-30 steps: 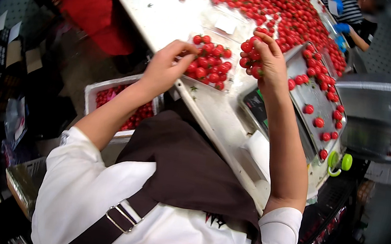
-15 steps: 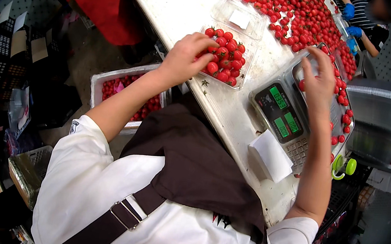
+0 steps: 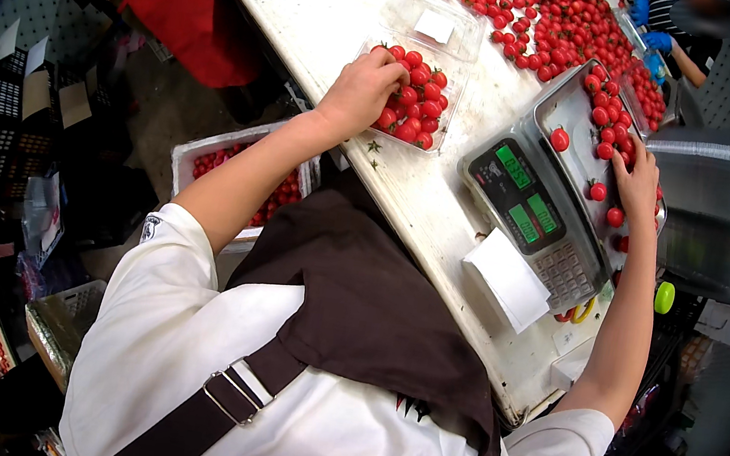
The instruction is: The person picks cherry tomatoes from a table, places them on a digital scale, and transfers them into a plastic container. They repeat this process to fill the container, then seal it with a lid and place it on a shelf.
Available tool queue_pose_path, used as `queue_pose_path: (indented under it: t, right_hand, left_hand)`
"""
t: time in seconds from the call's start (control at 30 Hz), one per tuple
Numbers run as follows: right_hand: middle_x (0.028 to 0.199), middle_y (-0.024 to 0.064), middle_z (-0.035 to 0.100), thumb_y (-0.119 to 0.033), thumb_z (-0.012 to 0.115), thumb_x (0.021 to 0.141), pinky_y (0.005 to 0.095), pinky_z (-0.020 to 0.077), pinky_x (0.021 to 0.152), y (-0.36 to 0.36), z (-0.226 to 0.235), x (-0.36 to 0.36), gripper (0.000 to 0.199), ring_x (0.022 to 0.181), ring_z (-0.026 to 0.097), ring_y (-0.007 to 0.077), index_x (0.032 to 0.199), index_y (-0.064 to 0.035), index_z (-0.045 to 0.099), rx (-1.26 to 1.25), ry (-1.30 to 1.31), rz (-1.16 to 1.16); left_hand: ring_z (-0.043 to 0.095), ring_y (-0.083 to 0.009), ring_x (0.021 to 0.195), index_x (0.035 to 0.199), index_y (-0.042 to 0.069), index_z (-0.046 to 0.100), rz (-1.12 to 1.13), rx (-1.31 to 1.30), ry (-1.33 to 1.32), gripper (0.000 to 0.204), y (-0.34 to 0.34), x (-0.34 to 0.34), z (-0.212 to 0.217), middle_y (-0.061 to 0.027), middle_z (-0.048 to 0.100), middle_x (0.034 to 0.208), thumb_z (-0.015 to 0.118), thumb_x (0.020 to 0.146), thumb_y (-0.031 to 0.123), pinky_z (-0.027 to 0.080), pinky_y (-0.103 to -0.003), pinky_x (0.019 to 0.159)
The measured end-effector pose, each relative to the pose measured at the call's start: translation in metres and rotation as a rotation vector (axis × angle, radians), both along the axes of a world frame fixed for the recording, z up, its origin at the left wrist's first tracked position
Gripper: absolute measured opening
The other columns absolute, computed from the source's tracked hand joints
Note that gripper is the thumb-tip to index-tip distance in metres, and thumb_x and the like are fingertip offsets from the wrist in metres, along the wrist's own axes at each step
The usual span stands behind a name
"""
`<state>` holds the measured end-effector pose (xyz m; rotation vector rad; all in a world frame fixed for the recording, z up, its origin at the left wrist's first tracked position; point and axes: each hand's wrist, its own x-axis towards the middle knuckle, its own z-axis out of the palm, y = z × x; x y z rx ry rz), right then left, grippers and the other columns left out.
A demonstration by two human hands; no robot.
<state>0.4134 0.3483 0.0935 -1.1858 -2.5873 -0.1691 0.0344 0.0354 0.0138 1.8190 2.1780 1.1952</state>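
Note:
Cherry tomatoes (image 3: 416, 102) fill a clear plastic clamshell box (image 3: 439, 141) on the white table. My left hand (image 3: 360, 97) rests at the box's left side, its fingers curled down among the tomatoes; their tips are partly hidden. To the right stands a digital scale (image 3: 502, 182) with a lit green display and a metal tray (image 3: 569, 168). Loose cherry tomatoes (image 3: 603, 98) lie on that tray, mostly along its far and right sides. My right hand (image 3: 639, 187) is at the tray's right side, thumb and fingers bent around a cherry tomato.
A large heap of cherry tomatoes (image 3: 570, 28) covers the far table. The box's lid (image 3: 461, 41) lies folded back behind it. White folded paper (image 3: 507, 278) sits by the scale. A white foam box (image 3: 179, 167) of tomatoes stands below the table's left edge. A co-worker's blue-gloved hands (image 3: 657, 41) are far right.
My right hand has moved from above the tray to its right side, down among the tomatoes, and its fingers have closed in. My left hand has curled further over the boxed tomatoes.

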Motion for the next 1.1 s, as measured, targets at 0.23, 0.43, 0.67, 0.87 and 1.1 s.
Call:
queue_pose_path:
  t: [0.23,0.43,0.67,0.87,1.1]
  right_hand:
    - [0.109,0.0192,0.066,-0.027,0.064,0.095,0.0415,0.0505,0.088,-0.024,0.012,0.005,0.037,0.099,0.065,0.0351,0.128,-0.0121,0.06,-0.11,0.123,0.02]
    - [0.088,0.0079,0.068,-0.032,0.062,0.099,0.0282,0.0501,0.065,-0.041,0.028,-0.014,0.036,0.073,0.062,0.0124,0.126,-0.0084,0.061,-0.362,0.652,-0.051]
    - [0.084,0.0048,0.064,-0.032,0.062,0.099,0.0249,0.0439,0.052,-0.161,0.022,-0.165,0.036,0.061,0.053,0.0081,0.125,-0.007,0.061,-0.836,0.782,0.193]
    - [0.114,0.0246,0.068,-0.034,0.062,0.097,0.0394,0.0518,0.092,-0.178,-0.022,-0.231,0.048,0.105,0.067,0.0345,0.133,-0.0025,0.057,-0.82,0.579,0.282]
    - [0.135,0.0174,0.058,-0.034,0.068,0.091,0.0433,0.043,0.104,-0.139,0.038,-0.135,0.052,0.125,0.054,0.0355,0.136,-0.0109,0.057,-0.122,0.35,0.38]
  left_hand:
    - [0.061,-0.0342,0.096,0.11,0.003,0.067,0.069,0.071,-0.017,0.019,0.007,0.003,0.002,-0.0141,0.061,0.103,0.059,0.092,0.002,0.051,-0.039,0.086]
    - [0.06,-0.0345,0.098,0.107,0.005,0.067,0.049,-0.022,-0.039,0.017,0.007,0.0,0.005,-0.0118,0.062,0.103,0.062,0.092,0.01,0.05,-0.04,0.087]
    - [0.057,-0.0357,0.101,0.107,0.006,0.065,0.033,-0.085,0.099,0.021,0.001,-0.003,0.006,-0.0101,0.063,0.105,0.067,0.088,0.015,0.047,-0.044,0.088]
    - [0.056,-0.0354,0.108,0.117,0.003,0.064,0.136,-0.017,0.065,0.029,0.003,-0.005,0.007,-0.015,0.061,0.119,0.064,0.091,0.014,0.046,-0.042,0.096]
    - [0.056,-0.0355,0.112,0.119,0.002,0.064,0.108,0.051,0.026,0.028,-0.013,-0.007,0.004,-0.0187,0.06,0.12,0.06,0.094,0.014,0.045,-0.041,0.1]
